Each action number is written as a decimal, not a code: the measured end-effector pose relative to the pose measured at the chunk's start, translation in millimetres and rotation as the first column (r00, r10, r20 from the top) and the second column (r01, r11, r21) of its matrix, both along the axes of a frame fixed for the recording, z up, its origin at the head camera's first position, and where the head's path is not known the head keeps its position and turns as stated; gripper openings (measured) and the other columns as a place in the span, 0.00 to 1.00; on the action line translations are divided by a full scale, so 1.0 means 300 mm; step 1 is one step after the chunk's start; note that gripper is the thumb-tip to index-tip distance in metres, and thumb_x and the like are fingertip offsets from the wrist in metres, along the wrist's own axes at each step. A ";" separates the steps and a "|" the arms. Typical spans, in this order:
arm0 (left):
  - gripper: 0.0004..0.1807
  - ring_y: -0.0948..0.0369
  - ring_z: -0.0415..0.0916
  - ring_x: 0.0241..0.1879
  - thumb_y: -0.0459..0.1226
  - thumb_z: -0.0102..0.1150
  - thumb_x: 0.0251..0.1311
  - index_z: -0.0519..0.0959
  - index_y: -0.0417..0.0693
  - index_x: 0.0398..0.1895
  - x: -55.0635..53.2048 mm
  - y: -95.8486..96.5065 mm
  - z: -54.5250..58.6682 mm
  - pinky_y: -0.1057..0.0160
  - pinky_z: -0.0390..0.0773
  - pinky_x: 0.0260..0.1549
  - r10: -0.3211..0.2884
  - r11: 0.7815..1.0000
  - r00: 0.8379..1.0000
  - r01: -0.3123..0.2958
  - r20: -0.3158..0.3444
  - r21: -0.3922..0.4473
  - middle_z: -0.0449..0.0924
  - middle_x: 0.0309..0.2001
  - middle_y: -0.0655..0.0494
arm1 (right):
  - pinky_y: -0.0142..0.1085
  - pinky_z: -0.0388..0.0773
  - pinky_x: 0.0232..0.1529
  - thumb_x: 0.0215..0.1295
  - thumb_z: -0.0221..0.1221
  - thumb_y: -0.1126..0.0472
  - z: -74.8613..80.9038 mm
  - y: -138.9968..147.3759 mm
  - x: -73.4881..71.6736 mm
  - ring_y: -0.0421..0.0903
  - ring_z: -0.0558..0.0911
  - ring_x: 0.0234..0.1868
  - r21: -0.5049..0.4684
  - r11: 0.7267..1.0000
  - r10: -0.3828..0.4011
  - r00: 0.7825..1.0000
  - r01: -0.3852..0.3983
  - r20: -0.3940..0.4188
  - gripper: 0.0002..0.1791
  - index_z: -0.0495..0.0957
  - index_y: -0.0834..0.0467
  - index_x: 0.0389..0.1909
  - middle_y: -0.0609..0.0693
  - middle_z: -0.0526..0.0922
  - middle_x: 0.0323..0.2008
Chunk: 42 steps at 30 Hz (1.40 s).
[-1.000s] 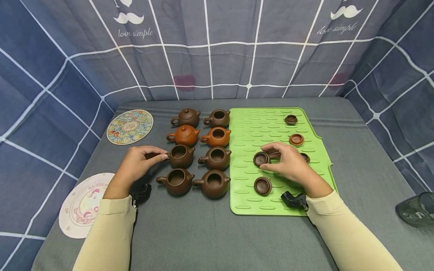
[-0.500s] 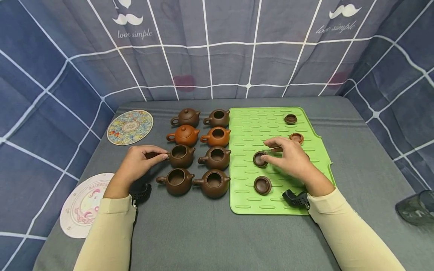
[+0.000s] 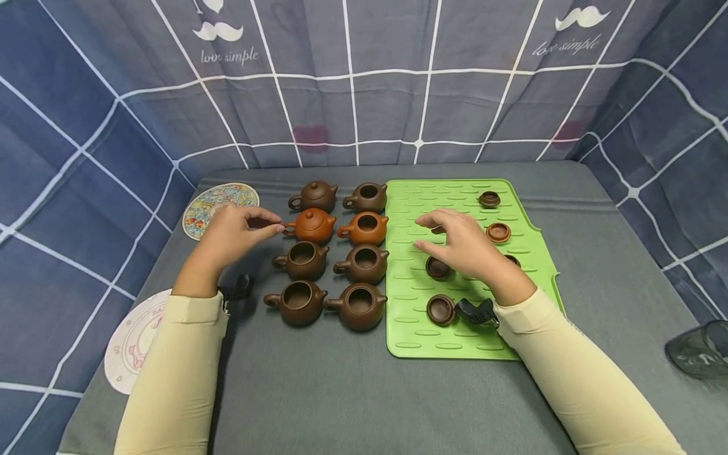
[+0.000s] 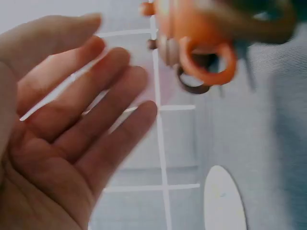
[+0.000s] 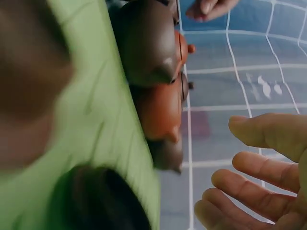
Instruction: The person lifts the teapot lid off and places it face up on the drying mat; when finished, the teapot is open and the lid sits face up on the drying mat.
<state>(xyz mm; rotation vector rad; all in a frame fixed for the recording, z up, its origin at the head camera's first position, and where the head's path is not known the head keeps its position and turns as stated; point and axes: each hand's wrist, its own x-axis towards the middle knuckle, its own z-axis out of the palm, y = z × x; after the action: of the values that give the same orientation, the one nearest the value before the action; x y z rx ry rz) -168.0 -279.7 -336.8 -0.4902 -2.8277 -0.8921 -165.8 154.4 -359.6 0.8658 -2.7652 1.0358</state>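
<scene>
My left hand (image 3: pixel 230 237) is raised near the orange lidded teapot (image 3: pixel 313 225), its fingers loosely extended; in the left wrist view they are apart from that teapot's handle (image 4: pixel 209 79). Just nearer stands a lidless brown teapot (image 3: pixel 304 260). My right hand (image 3: pixel 463 243) hovers over the green mat (image 3: pixel 415 328), thumb and fingers spread, nothing between them. Below it on the mat lie a dark brown lid (image 3: pixel 438 268) and another brown lid (image 3: pixel 441 309). To its left is a lidless orange teapot (image 3: pixel 364 228).
Other brown teapots stand in two columns left of the mat, one lidded (image 3: pixel 314 196) at the back. An orange lid (image 3: pixel 498 232) and a small dark lid (image 3: pixel 489 200) lie farther back. Two round coasters (image 3: pixel 133 341) lie left; a dark glass (image 3: pixel 699 351) stands far right.
My left hand has left the lidless brown teapot's handle and moved away from me toward the orange lidded one. My right hand has let go of the dark lid, lifted and shifted left.
</scene>
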 end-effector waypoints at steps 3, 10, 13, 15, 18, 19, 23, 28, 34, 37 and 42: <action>0.13 0.56 0.84 0.40 0.41 0.73 0.67 0.91 0.42 0.48 -0.045 -0.018 0.001 0.63 0.78 0.40 0.014 0.999 0.996 -0.017 0.083 0.036 0.89 0.41 0.50 | 0.52 0.77 0.56 0.70 0.71 0.58 0.030 -0.064 -0.040 0.59 0.83 0.53 0.039 0.997 0.062 0.998 -0.061 -0.016 0.22 0.82 0.65 0.59 0.59 0.84 0.56; 0.19 0.58 0.83 0.44 0.43 0.72 0.69 0.88 0.38 0.55 -0.101 -0.064 -0.086 0.66 0.78 0.43 -0.011 0.994 0.971 -0.015 0.239 0.106 0.88 0.47 0.47 | 0.49 0.73 0.61 0.71 0.71 0.56 0.088 -0.241 -0.151 0.55 0.81 0.56 0.160 0.965 0.211 0.977 -0.205 -0.020 0.22 0.82 0.66 0.58 0.58 0.84 0.54; 0.18 0.56 0.83 0.45 0.43 0.71 0.70 0.88 0.40 0.55 -0.116 -0.060 -0.124 0.64 0.78 0.44 -0.020 0.993 0.974 -0.006 0.226 0.115 0.88 0.47 0.46 | 0.46 0.73 0.61 0.71 0.70 0.56 0.107 -0.319 -0.194 0.53 0.81 0.57 0.187 0.953 0.243 0.970 -0.239 -0.001 0.22 0.83 0.64 0.59 0.56 0.85 0.55; 0.18 0.55 0.83 0.45 0.43 0.71 0.70 0.88 0.39 0.54 -0.125 -0.054 -0.144 0.64 0.78 0.45 -0.023 0.990 0.978 -0.007 0.206 0.143 0.88 0.47 0.45 | 0.45 0.73 0.61 0.71 0.70 0.55 0.118 -0.373 -0.223 0.53 0.81 0.57 0.204 0.945 0.258 0.966 -0.255 0.012 0.22 0.83 0.64 0.59 0.56 0.85 0.55; 0.17 0.56 0.83 0.43 0.43 0.72 0.69 0.89 0.40 0.52 -0.138 -0.051 -0.174 0.64 0.77 0.44 -0.006 0.984 0.983 -0.026 0.182 0.175 0.89 0.43 0.47 | 0.44 0.72 0.62 0.72 0.69 0.55 0.120 -0.457 -0.260 0.52 0.80 0.58 0.228 0.932 0.279 0.959 -0.281 0.040 0.22 0.82 0.63 0.61 0.56 0.84 0.56; 0.17 0.57 0.83 0.42 0.43 0.72 0.69 0.90 0.41 0.52 -0.140 -0.052 -0.183 0.64 0.77 0.44 0.000 0.982 0.983 -0.034 0.181 0.185 0.89 0.42 0.47 | 0.43 0.72 0.62 0.73 0.69 0.54 0.118 -0.485 -0.271 0.52 0.79 0.58 0.237 0.928 0.283 0.957 -0.288 0.055 0.23 0.82 0.62 0.62 0.56 0.83 0.57; 0.17 0.58 0.83 0.42 0.45 0.72 0.69 0.91 0.43 0.51 -0.145 -0.055 -0.204 0.62 0.77 0.44 0.018 0.980 0.983 -0.054 0.182 0.193 0.90 0.40 0.50 | 0.42 0.71 0.64 0.76 0.66 0.53 0.097 -0.581 -0.297 0.52 0.77 0.62 0.278 0.906 0.302 0.948 -0.318 0.099 0.24 0.79 0.61 0.66 0.55 0.81 0.61; 0.17 0.55 0.82 0.44 0.46 0.72 0.69 0.91 0.44 0.51 -0.139 -0.046 -0.202 0.59 0.77 0.45 0.026 0.981 0.982 -0.061 0.189 0.183 0.90 0.43 0.50 | 0.44 0.63 0.72 0.80 0.60 0.52 0.076 -0.650 -0.297 0.54 0.70 0.72 0.355 0.861 0.325 0.931 -0.363 0.163 0.29 0.71 0.60 0.76 0.55 0.74 0.71; 0.16 0.55 0.83 0.45 0.46 0.72 0.68 0.92 0.45 0.49 -0.142 -0.042 -0.203 0.59 0.77 0.46 0.026 0.982 0.984 -0.058 0.173 0.181 0.90 0.43 0.50 | 0.40 0.69 0.68 0.82 0.58 0.53 0.062 -0.681 -0.293 0.51 0.76 0.67 0.367 0.861 0.314 0.936 -0.352 0.161 0.25 0.75 0.58 0.73 0.53 0.79 0.67; 0.16 0.54 0.83 0.46 0.46 0.72 0.68 0.92 0.45 0.49 -0.146 -0.038 -0.205 0.56 0.78 0.47 0.028 0.983 0.985 -0.058 0.170 0.175 0.90 0.43 0.50 | 0.39 0.74 0.64 0.81 0.60 0.53 0.057 -0.684 -0.289 0.49 0.81 0.61 0.352 0.884 0.282 0.951 -0.309 0.127 0.22 0.80 0.57 0.68 0.52 0.83 0.62; 0.15 0.53 0.83 0.47 0.46 0.73 0.68 0.92 0.46 0.49 -0.153 -0.029 -0.205 0.52 0.78 0.50 0.027 0.986 0.987 -0.052 0.157 0.157 0.90 0.43 0.50 | 0.38 0.78 0.57 0.79 0.62 0.52 0.051 -0.689 -0.281 0.48 0.84 0.56 0.337 0.910 0.218 0.970 -0.241 0.104 0.19 0.84 0.55 0.63 0.51 0.85 0.58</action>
<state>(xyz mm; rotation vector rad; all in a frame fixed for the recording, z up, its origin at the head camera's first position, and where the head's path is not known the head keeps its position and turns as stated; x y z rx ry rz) -213.9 -288.5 -398.3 -0.3572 -2.8564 -1.1862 -250.2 -52.2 -344.2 1.2481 -3.0092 0.6092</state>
